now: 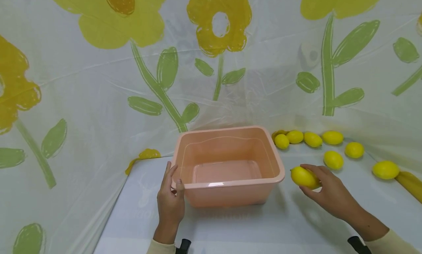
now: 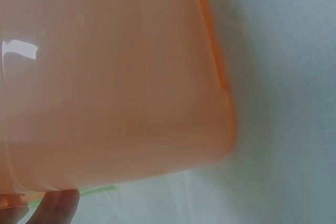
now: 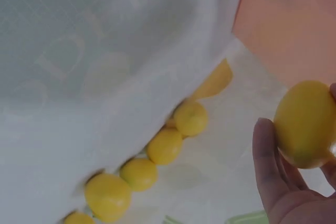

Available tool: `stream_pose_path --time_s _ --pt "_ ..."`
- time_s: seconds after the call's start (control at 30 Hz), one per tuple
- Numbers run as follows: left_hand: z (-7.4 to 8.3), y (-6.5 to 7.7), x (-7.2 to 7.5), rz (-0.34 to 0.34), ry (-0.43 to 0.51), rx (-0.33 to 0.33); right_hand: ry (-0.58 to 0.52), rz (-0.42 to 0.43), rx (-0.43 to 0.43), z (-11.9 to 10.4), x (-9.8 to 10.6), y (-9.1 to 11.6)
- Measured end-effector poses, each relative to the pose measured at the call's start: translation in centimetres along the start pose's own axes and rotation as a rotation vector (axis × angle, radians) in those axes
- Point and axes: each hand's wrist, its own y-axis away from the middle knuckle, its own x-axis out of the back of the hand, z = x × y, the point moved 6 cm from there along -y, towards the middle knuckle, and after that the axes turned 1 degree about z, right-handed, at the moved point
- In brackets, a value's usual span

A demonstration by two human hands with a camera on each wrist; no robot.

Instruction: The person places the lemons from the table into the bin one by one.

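My hands are well apart, one on each side of the pink tub (image 1: pixel 227 166). My left hand (image 1: pixel 170 201) rests against the tub's near left corner, fingers lying fairly straight up along the rim and wall, not curled round anything. My right hand (image 1: pixel 324 190) pinches a lemon (image 1: pixel 304 177) between thumb and fingers, just beside the tub's right wall and held just over the desk (image 1: pixel 250 228).

The lemon is bright yellow, oval, smooth-looking, with a slightly pointed end toward the tub. In the right wrist view it (image 3: pixel 305 123) fills the lower right corner, with my fingers (image 3: pixel 265 156) curving under it. The tub is a pale salmon plastic, rectangular with rounded corners and a rolled rim, and nothing lies in it.

Seven more lemons lie on the desk behind my right hand, four in a row (image 1: pixel 308 137) near the tub's far right corner, the others spread out further right. The one at the row's left end is partly hidden by the tub's corner.

The left wrist view is nearly all blurred tub wall (image 2: pixel 110 77), with only a fingertip (image 2: pixel 58 205) at the bottom edge. My forearms are cut off at the lower frame edge. The backdrop (image 1: pixel 99 81) is a sheet printed with yellow flowers and green leaves; I can read no writing or label anywhere.
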Motion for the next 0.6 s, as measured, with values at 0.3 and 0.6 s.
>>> stream_pose_path --time_s 0.3,0.6 --pt "-0.1 0.0 -0.1 -0.007 0.000 0.005 -0.006 0.171 0.029 -0.6 2.4 -0.1" --pt "-0.2 0.0 -0.1 -0.003 0.010 -0.012 -0.056 0.248 0.064 -1.8 3.8 -0.6"
